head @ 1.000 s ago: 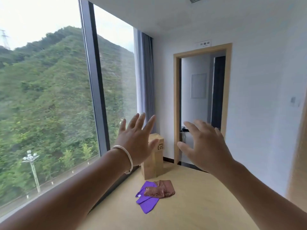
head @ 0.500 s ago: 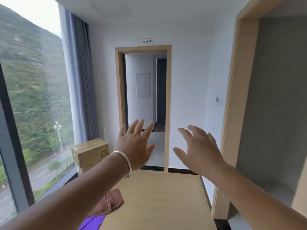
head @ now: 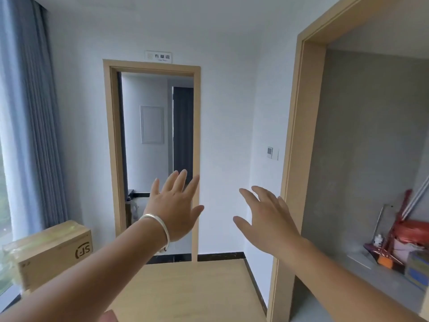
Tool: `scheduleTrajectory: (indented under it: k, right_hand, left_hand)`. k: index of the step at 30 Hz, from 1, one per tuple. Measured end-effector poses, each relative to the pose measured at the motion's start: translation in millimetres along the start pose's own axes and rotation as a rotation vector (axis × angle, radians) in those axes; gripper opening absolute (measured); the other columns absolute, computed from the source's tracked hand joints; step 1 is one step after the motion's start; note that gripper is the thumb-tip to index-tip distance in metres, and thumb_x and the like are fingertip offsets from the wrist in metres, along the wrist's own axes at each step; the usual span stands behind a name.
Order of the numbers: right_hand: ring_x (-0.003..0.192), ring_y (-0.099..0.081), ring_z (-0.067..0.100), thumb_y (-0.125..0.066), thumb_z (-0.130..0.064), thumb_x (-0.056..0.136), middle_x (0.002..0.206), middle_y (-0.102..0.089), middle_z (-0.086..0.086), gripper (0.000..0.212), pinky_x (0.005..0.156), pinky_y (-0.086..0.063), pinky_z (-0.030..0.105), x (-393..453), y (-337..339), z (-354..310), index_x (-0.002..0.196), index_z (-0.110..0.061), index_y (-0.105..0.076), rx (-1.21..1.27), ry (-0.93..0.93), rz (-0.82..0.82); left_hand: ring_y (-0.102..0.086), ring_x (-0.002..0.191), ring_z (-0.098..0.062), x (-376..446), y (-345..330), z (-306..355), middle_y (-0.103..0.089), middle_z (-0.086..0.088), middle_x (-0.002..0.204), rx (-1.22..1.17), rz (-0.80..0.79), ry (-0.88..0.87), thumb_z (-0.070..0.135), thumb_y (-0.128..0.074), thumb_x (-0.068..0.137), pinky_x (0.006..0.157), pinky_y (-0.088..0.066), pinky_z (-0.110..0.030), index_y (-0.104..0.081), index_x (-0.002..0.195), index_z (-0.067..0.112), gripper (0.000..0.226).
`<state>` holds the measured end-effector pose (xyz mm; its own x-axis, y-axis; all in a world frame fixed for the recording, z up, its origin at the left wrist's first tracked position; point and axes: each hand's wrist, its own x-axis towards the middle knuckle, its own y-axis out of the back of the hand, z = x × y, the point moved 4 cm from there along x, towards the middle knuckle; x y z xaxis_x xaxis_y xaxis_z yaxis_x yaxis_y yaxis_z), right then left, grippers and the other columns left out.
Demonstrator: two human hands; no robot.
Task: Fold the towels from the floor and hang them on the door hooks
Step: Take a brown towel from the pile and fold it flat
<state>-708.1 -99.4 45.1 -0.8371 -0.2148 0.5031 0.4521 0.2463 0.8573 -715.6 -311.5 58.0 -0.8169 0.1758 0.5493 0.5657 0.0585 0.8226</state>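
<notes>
At the near end of the wooden floor (head: 197,293), both arms are reaching forward toward the doorway (head: 152,159); a cardboard box (head: 50,252) is sitting by the curtain; the left hand (head: 175,214) and right hand (head: 269,226) are spreading their fingers wide, holding nothing; only a brownish scrap (head: 109,316) at the bottom edge, perhaps a towel, is showing; towels are probably handling soft, light and limp, so pinching two corners should be working best.

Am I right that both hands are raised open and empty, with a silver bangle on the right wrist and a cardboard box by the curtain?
Not quite. The head view shows the silver bangle on the left wrist, not the right. The rest holds: the left hand and right hand are raised, open and empty, and the cardboard box sits by the curtain.
</notes>
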Motion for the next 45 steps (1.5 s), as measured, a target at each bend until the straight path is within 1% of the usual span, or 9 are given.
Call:
scheduleTrajectory:
  k: [5,11,14,18,22,26,34,39,45]
  right_hand:
    - [0.146,-0.009,0.018,-0.040,-0.055,0.094,0.159,-0.014,0.000,0.065,0.118,-0.011,0.045,50,-27,13,0.150,-0.033,-0.016,-0.025,-0.041,-0.015]
    - [0.146,-0.011,0.019,-0.041,-0.055,0.093,0.158,-0.016,0.000,0.065,0.119,-0.010,0.047,128,-74,34,0.149,-0.033,-0.017,-0.030,-0.014,0.004]
    - [0.145,-0.011,0.019,-0.041,-0.055,0.093,0.157,-0.016,0.000,0.065,0.119,-0.009,0.048,178,-99,53,0.149,-0.034,-0.017,-0.035,0.015,0.030]
    - [0.145,-0.011,0.018,-0.041,-0.056,0.093,0.157,-0.018,0.000,0.065,0.118,-0.010,0.048,242,-136,87,0.149,-0.033,-0.018,-0.033,0.055,0.032]
    - [0.145,-0.013,0.018,-0.041,-0.057,0.093,0.157,-0.018,0.000,0.065,0.118,-0.012,0.047,302,-165,117,0.149,-0.033,-0.019,-0.007,0.074,0.034]
    - [0.144,-0.015,0.019,-0.042,-0.057,0.092,0.157,-0.020,0.000,0.065,0.118,-0.013,0.047,349,-195,138,0.149,-0.032,-0.021,0.042,0.083,0.040]
    - [0.145,-0.013,0.017,-0.040,-0.058,0.092,0.157,-0.017,-0.001,0.065,0.118,-0.012,0.047,437,-273,172,0.149,-0.033,-0.019,0.029,0.065,-0.013]
    - [0.145,-0.011,0.016,-0.040,-0.058,0.092,0.157,-0.016,-0.001,0.066,0.118,-0.009,0.046,522,-328,178,0.149,-0.033,-0.018,-0.001,0.064,-0.031]
    - [0.145,-0.010,0.015,-0.039,-0.058,0.093,0.157,-0.016,-0.002,0.066,0.119,-0.009,0.045,649,-387,165,0.150,-0.033,-0.018,-0.023,0.097,-0.045]
  left_hand:
    - [0.004,0.148,-0.025,43,-41,-16,0.002,-0.002,0.161,-0.026,-0.014,-0.030,0.062,-0.023,0.094,0.117,-0.003,-0.053,0.009,0.150,0.031,0.072]
    - [0.004,0.148,-0.025,118,-99,-23,0.003,-0.001,0.161,-0.025,-0.005,-0.038,0.063,-0.023,0.093,0.116,-0.002,-0.052,0.007,0.150,0.031,0.072]
    - [0.003,0.148,-0.026,163,-133,-26,0.001,-0.001,0.161,0.003,-0.002,-0.034,0.064,-0.024,0.093,0.117,-0.003,-0.053,0.006,0.150,0.031,0.072]
    - [0.005,0.148,-0.026,221,-182,-32,0.004,-0.002,0.161,0.070,-0.063,-0.002,0.065,-0.020,0.093,0.117,-0.001,-0.054,0.010,0.150,0.031,0.073]
    - [0.004,0.148,-0.024,278,-213,-35,0.003,-0.002,0.161,0.077,-0.066,0.014,0.065,-0.022,0.093,0.118,-0.003,-0.053,0.007,0.151,0.030,0.073]
    - [0.004,0.148,-0.023,319,-247,-43,0.001,0.000,0.161,0.078,-0.048,0.028,0.066,-0.020,0.091,0.118,-0.004,-0.052,0.007,0.151,0.031,0.074]
    - [0.004,0.148,-0.023,408,-345,-65,0.001,0.000,0.161,0.064,-0.090,0.024,0.068,-0.018,0.090,0.118,-0.004,-0.053,0.008,0.150,0.032,0.075]
    - [0.003,0.148,-0.023,485,-410,-93,0.000,-0.003,0.161,0.055,-0.062,0.047,0.066,-0.018,0.091,0.118,-0.005,-0.053,0.009,0.151,0.029,0.075]
    - [0.006,0.148,-0.022,582,-472,-162,0.004,-0.002,0.161,0.010,-0.038,0.099,0.065,-0.018,0.092,0.118,-0.004,-0.051,0.011,0.151,0.030,0.075]
